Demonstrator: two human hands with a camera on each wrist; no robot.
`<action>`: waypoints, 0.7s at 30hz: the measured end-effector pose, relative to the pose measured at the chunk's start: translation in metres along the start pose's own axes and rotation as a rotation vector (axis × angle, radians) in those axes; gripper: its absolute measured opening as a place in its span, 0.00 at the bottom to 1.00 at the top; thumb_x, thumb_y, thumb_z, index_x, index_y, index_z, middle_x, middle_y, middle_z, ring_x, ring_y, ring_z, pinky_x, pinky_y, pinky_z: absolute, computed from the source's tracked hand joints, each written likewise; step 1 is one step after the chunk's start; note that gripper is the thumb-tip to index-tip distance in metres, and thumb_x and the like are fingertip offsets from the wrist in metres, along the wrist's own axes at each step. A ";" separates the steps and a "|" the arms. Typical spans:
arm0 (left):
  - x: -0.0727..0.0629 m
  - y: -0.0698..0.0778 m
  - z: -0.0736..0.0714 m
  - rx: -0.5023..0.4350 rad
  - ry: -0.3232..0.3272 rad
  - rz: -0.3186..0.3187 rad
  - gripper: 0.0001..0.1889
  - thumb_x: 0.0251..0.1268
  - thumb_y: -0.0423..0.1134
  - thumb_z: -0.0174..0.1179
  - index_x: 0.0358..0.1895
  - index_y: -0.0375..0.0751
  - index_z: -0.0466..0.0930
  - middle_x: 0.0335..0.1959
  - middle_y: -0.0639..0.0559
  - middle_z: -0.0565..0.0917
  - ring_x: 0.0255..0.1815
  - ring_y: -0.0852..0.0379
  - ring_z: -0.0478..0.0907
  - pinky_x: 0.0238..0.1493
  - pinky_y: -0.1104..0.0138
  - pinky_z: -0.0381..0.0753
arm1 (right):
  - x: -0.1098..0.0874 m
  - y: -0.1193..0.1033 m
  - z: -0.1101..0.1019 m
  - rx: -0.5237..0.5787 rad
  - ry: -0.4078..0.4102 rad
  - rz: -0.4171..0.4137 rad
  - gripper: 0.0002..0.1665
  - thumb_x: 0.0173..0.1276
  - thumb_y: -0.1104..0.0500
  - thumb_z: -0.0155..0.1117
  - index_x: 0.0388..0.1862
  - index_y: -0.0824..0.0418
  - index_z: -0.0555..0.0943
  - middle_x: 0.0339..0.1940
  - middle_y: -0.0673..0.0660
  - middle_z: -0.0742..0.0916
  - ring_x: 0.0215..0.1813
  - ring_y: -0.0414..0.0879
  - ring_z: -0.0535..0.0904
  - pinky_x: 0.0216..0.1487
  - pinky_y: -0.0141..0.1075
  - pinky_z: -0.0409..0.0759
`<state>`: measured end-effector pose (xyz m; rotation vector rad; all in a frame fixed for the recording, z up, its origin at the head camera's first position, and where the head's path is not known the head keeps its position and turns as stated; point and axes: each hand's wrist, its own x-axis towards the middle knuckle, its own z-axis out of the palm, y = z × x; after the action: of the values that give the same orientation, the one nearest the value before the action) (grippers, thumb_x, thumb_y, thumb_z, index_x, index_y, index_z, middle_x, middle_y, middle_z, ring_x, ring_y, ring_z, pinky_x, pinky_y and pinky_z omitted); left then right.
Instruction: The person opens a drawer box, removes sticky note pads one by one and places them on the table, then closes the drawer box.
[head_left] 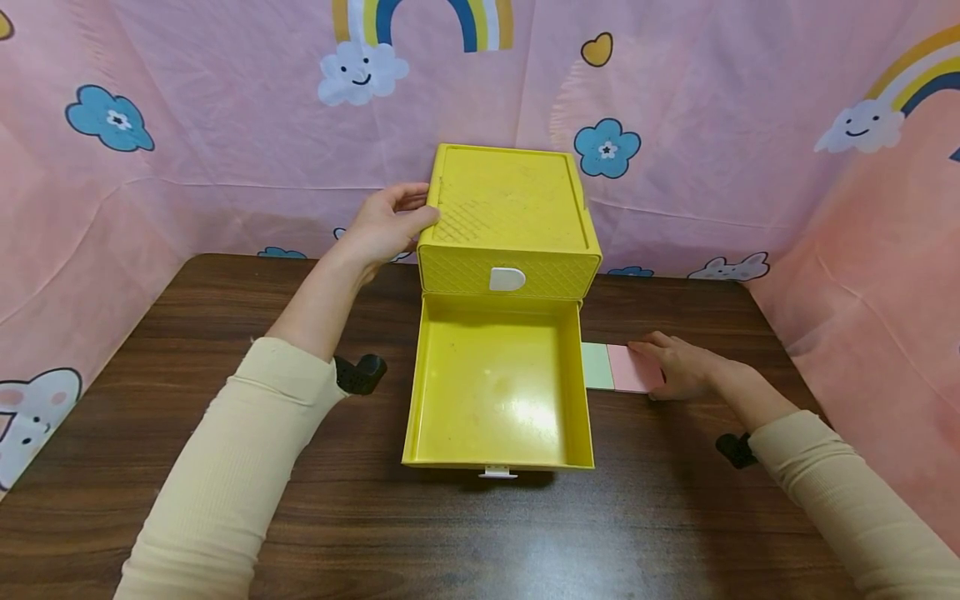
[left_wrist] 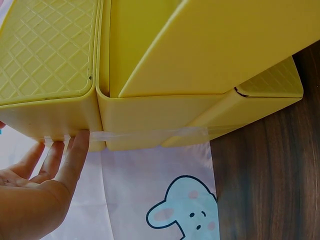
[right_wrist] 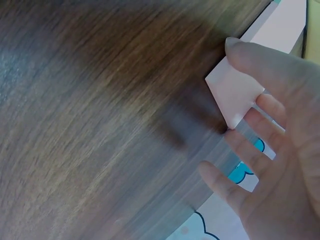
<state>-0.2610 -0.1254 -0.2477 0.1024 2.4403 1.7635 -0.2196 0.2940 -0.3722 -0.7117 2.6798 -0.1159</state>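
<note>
A squarish yellow plastic drawer unit point(head_left: 513, 196) stands at the back of the dark wood-grain table point(head_left: 337, 533), against a pink cloth backdrop printed with rainbows, clouds and flowers point(head_left: 247, 125). The person's left hand point(head_left: 382, 229) is up at the unit's left side, thumb on the top edge, the other fingers fairly straight and a little apart as they touch the side wall. Lower on that same wall runs a strip of clear tape point(left_wrist: 150, 134).

The top drawer, lattice-fronted with a rounded white plastic tab point(head_left: 507, 279), is closed. Below it a deep, glossy yellow drawer point(head_left: 495, 392) is pulled well out towards the person, with nothing in it.

Over to the right, a flat pink-and-green oblong point(head_left: 633, 368) lies on the tabletop, its green end running up to the open drawer's right wall as seen from above; I can't quite say whether it is one piece or two laid end to end. The right hand point(head_left: 684, 367) has the pink end, thumb on the near edge and index finger on the far one, gripping narrowly, while the remaining fingers spread loose beyond it.
</note>
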 end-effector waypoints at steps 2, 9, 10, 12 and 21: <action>0.000 0.000 0.000 -0.001 -0.002 0.001 0.29 0.65 0.43 0.52 0.70 0.46 0.58 0.66 0.49 0.64 0.60 0.56 0.66 0.46 0.68 0.74 | 0.000 0.000 0.000 0.001 -0.003 0.000 0.45 0.54 0.57 0.68 0.69 0.63 0.60 0.63 0.65 0.66 0.58 0.60 0.66 0.55 0.57 0.70; 0.000 0.000 0.000 -0.001 0.004 0.006 0.29 0.65 0.43 0.52 0.70 0.47 0.58 0.66 0.50 0.64 0.60 0.56 0.66 0.46 0.68 0.74 | 0.000 -0.001 -0.001 0.007 -0.015 0.008 0.46 0.54 0.57 0.69 0.69 0.63 0.60 0.62 0.65 0.66 0.58 0.60 0.66 0.55 0.58 0.70; 0.000 -0.001 0.000 0.000 0.004 0.006 0.29 0.65 0.43 0.52 0.70 0.47 0.58 0.66 0.50 0.64 0.60 0.56 0.66 0.46 0.67 0.74 | 0.000 -0.001 -0.001 0.008 -0.015 0.010 0.46 0.54 0.57 0.69 0.69 0.63 0.60 0.62 0.65 0.66 0.58 0.60 0.66 0.55 0.58 0.70; 0.000 -0.001 0.000 -0.001 0.005 0.006 0.29 0.66 0.43 0.52 0.70 0.47 0.58 0.66 0.50 0.64 0.60 0.56 0.66 0.47 0.67 0.75 | 0.000 -0.001 -0.001 0.009 -0.015 0.012 0.46 0.54 0.57 0.69 0.69 0.63 0.59 0.63 0.65 0.66 0.58 0.60 0.66 0.55 0.58 0.70; 0.001 0.000 0.000 -0.019 0.000 -0.003 0.29 0.65 0.42 0.52 0.69 0.47 0.58 0.66 0.50 0.64 0.60 0.57 0.66 0.50 0.65 0.76 | -0.001 -0.001 0.000 0.028 -0.016 0.022 0.47 0.54 0.58 0.68 0.70 0.63 0.58 0.64 0.66 0.64 0.61 0.63 0.64 0.57 0.60 0.67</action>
<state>-0.2618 -0.1251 -0.2476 0.0959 2.4222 1.7847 -0.2184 0.2933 -0.3714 -0.6712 2.6644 -0.1412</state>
